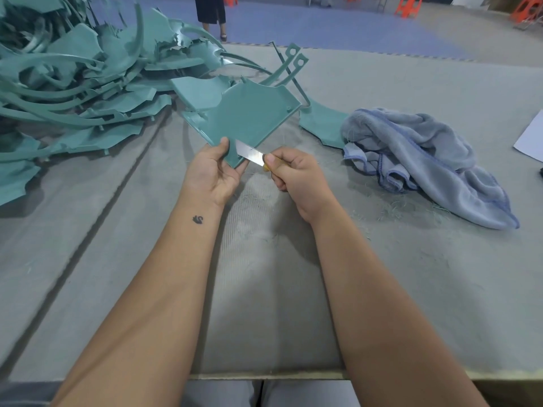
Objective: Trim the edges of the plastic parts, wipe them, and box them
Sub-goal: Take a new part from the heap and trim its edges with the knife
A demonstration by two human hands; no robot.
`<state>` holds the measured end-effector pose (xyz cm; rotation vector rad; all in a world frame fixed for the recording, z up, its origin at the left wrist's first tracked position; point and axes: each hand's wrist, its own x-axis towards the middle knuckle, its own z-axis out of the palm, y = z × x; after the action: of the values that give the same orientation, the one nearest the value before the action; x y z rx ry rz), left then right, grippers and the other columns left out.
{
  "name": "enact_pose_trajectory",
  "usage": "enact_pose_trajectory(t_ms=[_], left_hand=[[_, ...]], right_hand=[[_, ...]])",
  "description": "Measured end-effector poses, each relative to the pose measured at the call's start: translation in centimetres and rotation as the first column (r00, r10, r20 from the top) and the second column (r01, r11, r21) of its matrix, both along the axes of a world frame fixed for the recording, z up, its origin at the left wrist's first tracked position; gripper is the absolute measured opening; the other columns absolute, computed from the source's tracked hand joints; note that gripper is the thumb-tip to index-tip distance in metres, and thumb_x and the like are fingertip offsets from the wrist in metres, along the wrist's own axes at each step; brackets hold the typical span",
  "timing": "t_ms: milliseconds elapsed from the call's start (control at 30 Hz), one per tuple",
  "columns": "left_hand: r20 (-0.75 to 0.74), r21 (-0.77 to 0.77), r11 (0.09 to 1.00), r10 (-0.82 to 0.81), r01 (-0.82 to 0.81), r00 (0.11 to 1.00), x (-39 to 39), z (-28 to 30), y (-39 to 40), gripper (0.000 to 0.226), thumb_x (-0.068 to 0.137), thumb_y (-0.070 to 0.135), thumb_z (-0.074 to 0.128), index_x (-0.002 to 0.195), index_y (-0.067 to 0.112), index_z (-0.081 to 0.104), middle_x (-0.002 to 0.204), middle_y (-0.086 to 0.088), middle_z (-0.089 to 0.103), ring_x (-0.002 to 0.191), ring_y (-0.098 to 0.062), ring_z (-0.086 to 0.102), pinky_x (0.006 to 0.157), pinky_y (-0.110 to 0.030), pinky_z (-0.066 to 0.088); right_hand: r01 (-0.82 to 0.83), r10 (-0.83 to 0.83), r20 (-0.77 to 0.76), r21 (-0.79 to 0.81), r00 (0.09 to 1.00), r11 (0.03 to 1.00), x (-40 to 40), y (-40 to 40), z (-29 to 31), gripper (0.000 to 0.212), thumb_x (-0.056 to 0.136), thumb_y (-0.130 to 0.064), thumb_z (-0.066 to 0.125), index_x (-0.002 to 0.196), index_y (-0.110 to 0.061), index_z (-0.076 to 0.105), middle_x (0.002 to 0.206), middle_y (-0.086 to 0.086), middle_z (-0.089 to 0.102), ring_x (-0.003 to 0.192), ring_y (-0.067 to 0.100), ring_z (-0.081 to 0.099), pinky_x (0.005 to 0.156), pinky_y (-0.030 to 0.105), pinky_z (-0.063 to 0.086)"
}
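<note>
A flat teal plastic part is held up over the grey table at centre. My left hand grips its near corner, thumb on top. My right hand grips a knife by its yellowish handle; the steel blade lies against the part's near right edge. A crumpled blue-grey cloth lies on the table to the right of my hands. No box is in view.
A big heap of teal plastic parts fills the left and back of the grey table. Another teal piece lies beside the cloth. White paper sits at the right edge. A person's legs and orange stools stand beyond.
</note>
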<state>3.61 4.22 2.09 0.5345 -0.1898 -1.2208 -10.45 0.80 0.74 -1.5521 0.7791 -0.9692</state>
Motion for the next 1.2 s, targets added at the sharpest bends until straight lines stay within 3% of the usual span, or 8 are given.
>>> enact_pose_trajectory(t_ms=[200, 333, 467, 567, 700, 800, 1000, 1200], left_hand=[[0.004, -0.001, 1.0, -0.012, 0.012, 1.0, -0.1, 0.0, -0.1, 0.025, 0.102, 0.0, 0.033, 0.107, 0.003, 0.056, 0.091, -0.013, 0.073, 0.088, -0.025, 0.071, 0.066, -0.037, 0.06], [0.087, 0.041, 0.999, -0.022, 0.019, 0.996, 0.7, -0.3, 0.3, 0.026, 0.102, -0.001, 0.033, 0.112, 0.006, 0.056, 0.115, -0.011, 0.067, 0.106, -0.024, 0.064, 0.071, -0.037, 0.059], [0.025, -0.019, 1.0, -0.022, 0.022, 0.999, 1.2, -0.3, 0.6, 0.026, 0.101, -0.001, 0.034, 0.111, 0.005, 0.057, 0.101, -0.011, 0.072, 0.089, -0.027, 0.071, 0.074, -0.038, 0.06], [0.038, -0.015, 1.0, -0.021, 0.022, 0.999, 1.0, -0.3, 0.5, 0.026, 0.101, -0.001, 0.034, 0.11, 0.006, 0.057, 0.1, -0.012, 0.073, 0.094, -0.028, 0.07, 0.08, -0.039, 0.059], [0.073, 0.01, 1.0, -0.023, 0.023, 0.997, 0.8, -0.1, 0.4, 0.028, 0.101, -0.001, 0.033, 0.113, 0.008, 0.057, 0.111, -0.011, 0.07, 0.103, -0.027, 0.067, 0.077, -0.038, 0.06], [0.141, 0.059, 0.998, -0.03, 0.022, 0.99, 0.7, -0.1, 0.2, 0.029, 0.102, -0.001, 0.032, 0.117, 0.009, 0.054, 0.122, -0.011, 0.063, 0.105, -0.025, 0.065, 0.075, -0.037, 0.06], [0.172, 0.068, 0.997, -0.048, 0.037, 0.984, 0.4, 0.0, 0.1, 0.031, 0.102, -0.002, 0.03, 0.125, 0.009, 0.048, 0.107, -0.009, 0.065, 0.091, -0.024, 0.066, 0.066, -0.034, 0.061], [0.172, 0.066, 0.997, -0.049, 0.038, 0.984, 0.2, 0.0, 0.1, 0.03, 0.102, -0.004, 0.029, 0.12, 0.007, 0.051, 0.117, -0.012, 0.062, 0.092, -0.025, 0.064, 0.068, -0.035, 0.06]], right_hand=[[0.032, -0.032, 0.019, -0.018, 0.999, 0.999, 0.0, -0.1, -0.1, 0.028, 0.097, -0.013, 0.053, 0.07, -0.018, 0.059, 0.052, -0.003, 0.039, 0.051, 0.008, 0.033, 0.051, 0.016, 0.03], [0.145, -0.268, 0.398, 0.311, 0.877, 0.939, -1.0, -1.3, 0.2, 0.028, 0.101, -0.011, 0.046, 0.075, -0.015, 0.055, 0.056, -0.005, 0.042, 0.05, 0.007, 0.031, 0.048, 0.016, 0.025], [0.152, -0.321, 0.435, 0.38, 0.842, 0.913, -1.0, -1.5, 0.2, 0.025, 0.102, -0.017, 0.046, 0.078, -0.015, 0.053, 0.055, -0.005, 0.045, 0.051, 0.006, 0.037, 0.049, 0.016, 0.029], [0.127, -0.338, 0.476, 0.421, 0.812, 0.898, -1.4, -1.4, 0.5, 0.023, 0.102, -0.022, 0.046, 0.08, -0.016, 0.051, 0.057, -0.001, 0.05, 0.048, 0.008, 0.041, 0.046, 0.018, 0.032], [0.123, -0.294, 0.435, 0.378, 0.851, 0.917, -1.8, -1.4, 0.9, 0.032, 0.103, -0.033, 0.041, 0.082, -0.014, 0.057, 0.054, -0.002, 0.045, 0.044, 0.009, 0.028, 0.042, 0.02, 0.023], [0.135, -0.284, 0.377, 0.375, 0.882, 0.917, -1.9, -1.5, 1.1, 0.051, 0.103, -0.045, 0.032, 0.085, -0.014, 0.068, 0.056, -0.002, 0.045, 0.049, 0.008, 0.032, 0.048, 0.02, 0.026], [0.271, -0.348, 0.303, 0.268, 0.887, 0.924, -1.5, -1.3, 1.0, 0.018, 0.099, -0.019, 0.051, 0.083, -0.019, 0.058, 0.07, -0.005, 0.048, 0.059, 0.007, 0.039, 0.056, 0.019, 0.034], [0.274, -0.32, 0.261, 0.197, 0.911, 0.941, -1.5, -1.3, 0.7, 0.014, 0.1, -0.015, 0.05, 0.086, -0.02, 0.052, 0.064, -0.003, 0.063, 0.052, 0.009, 0.047, 0.051, 0.02, 0.037]])
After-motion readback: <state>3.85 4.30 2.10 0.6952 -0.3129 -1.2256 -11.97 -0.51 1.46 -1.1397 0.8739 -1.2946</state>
